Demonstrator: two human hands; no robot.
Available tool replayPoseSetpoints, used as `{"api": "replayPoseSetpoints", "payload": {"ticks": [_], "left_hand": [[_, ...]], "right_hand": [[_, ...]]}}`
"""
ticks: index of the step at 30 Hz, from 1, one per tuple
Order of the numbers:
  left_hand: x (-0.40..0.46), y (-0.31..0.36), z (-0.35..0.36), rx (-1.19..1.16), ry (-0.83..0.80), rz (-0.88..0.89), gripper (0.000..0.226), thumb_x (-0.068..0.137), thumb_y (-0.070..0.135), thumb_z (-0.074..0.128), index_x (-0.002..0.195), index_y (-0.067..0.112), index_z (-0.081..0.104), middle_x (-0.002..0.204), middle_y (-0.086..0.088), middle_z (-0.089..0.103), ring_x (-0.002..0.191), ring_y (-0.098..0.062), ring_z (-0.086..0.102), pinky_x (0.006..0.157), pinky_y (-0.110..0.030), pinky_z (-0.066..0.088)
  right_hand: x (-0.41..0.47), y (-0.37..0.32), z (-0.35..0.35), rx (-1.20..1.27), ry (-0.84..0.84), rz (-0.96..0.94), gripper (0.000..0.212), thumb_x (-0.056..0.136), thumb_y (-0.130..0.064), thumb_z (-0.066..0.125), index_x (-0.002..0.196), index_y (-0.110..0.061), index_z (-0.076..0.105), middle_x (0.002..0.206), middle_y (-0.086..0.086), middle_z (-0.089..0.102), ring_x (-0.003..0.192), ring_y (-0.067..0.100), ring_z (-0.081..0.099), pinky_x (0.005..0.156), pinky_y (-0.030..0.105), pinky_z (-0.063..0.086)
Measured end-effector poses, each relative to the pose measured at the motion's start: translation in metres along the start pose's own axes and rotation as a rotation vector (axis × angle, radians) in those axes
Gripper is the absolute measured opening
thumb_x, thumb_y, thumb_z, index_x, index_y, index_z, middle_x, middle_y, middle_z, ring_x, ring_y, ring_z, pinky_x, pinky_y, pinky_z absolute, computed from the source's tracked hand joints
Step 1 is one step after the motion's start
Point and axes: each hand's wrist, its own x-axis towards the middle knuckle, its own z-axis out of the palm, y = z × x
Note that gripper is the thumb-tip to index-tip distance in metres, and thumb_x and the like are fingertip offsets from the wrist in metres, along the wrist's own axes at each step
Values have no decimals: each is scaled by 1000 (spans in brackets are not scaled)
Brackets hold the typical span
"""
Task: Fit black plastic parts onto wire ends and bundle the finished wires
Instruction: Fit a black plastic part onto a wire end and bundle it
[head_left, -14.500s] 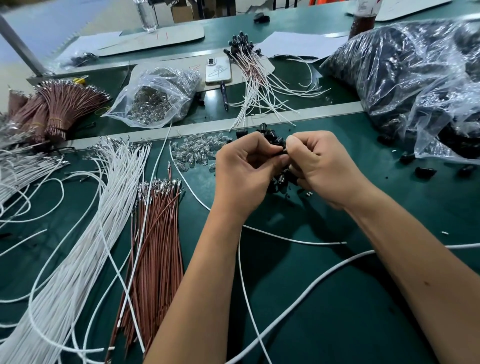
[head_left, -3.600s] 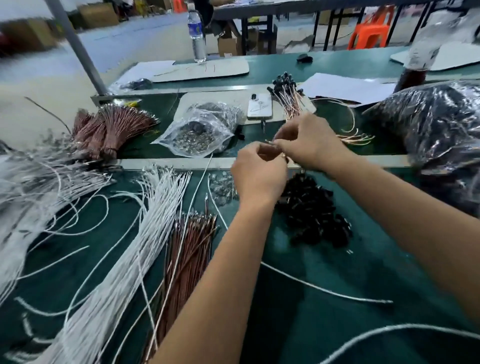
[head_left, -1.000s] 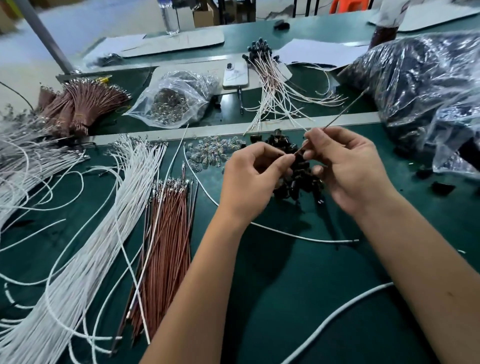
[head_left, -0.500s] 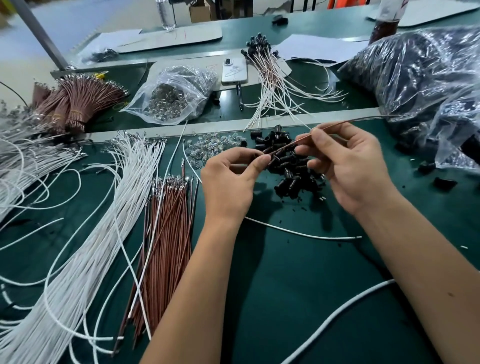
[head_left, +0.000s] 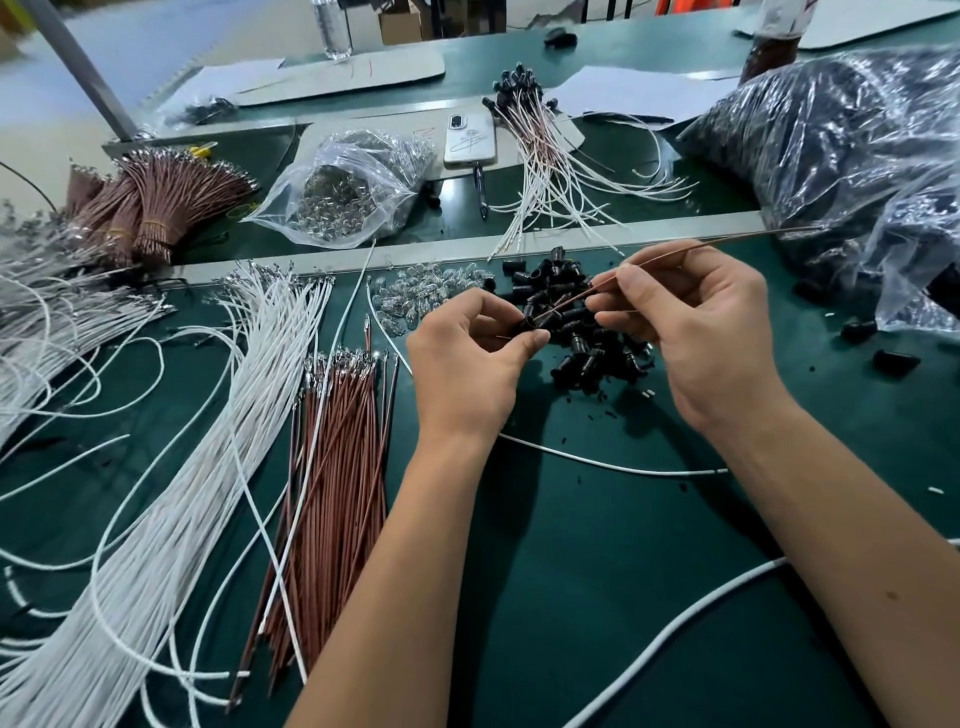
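A small black part (head_left: 529, 323) is pinched by the left hand (head_left: 470, 364) (over the black pile (head_left: 587, 332)), and a brown wire (head_left: 675, 253) is pinched by the right hand (head_left: 696, 332).

1. The left hand (head_left: 470, 358) is held back-up, its fingers curled, thumb and forefinger pinched together.
2. The right hand (head_left: 706, 332) is raised beside it, thumb and forefinger pinched, the other fingers bent.

Left hand (head_left: 467, 364), right hand (head_left: 701, 332): both bare, no gloves. Forearms bare; no sleeves, rings or watch visible.
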Motion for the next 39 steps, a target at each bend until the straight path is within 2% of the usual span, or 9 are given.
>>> {"api": "replayPoseSetpoints", "payload": {"ticks": [3,7,15,20,24,29,34,39], "left_hand": [[0,2,-1,-10,-7,4,21,70,11,92,77,17,73,68,2,73,64,-12,71,59,-22,56],[-1,4,-1,-21,-28,14,18,71,10,91,80,15,76,71,2,75,67,-14,73,66,-32,62],[-2,7,0,-71,-70,-11,16,73,9,90,84,11,78,75,-3,76,71,-21,74,72,-43,63],[-2,6,0,-122,-65,-46,14,75,7,88,85,9,78,75,-8,76,74,-30,74,74,-48,62],[-2,8,1,-124,-94,-33,16,74,7,89,86,8,78,77,-6,77,74,-27,74,75,-43,63],[-2,7,3,-131,-107,-24,18,76,3,85,90,13,80,80,2,78,71,-9,71,73,-23,59],[-1,10,4,-266,-122,-78,24,80,-7,77,95,12,80,83,-3,78,69,-6,65,72,-19,55],[-2,9,3,-322,-125,-76,29,78,-8,79,101,11,79,80,1,76,69,-5,64,73,-18,54]], "right_hand": [[0,0,0,9,-6,-1,4,98,0,67,100,3,66,90,18,77,79,33,77,69,30,62],[0,1,1,-9,-21,-6,6,97,-1,68,101,4,66,90,19,77,80,35,77,69,32,63],[0,0,2,77,-8,52,3,99,0,65,97,-2,66,90,15,78,78,29,77,68,27,61],[-2,-2,2,19,-22,83,10,96,0,69,92,-9,67,87,12,78,73,24,75,58,26,58],[-1,-5,-1,6,-40,94,11,91,-3,75,92,-10,68,87,12,77,74,22,75,53,25,55],[-3,-3,2,2,-41,105,14,88,2,77,88,-8,67,78,9,77,73,21,76,59,23,57],[0,-5,-1,124,16,137,15,86,2,77,87,-10,68,86,13,78,75,23,77,64,22,58],[-1,-4,1,133,7,150,15,86,2,77,88,-10,68,87,14,78,76,23,77,63,21,58]]}}
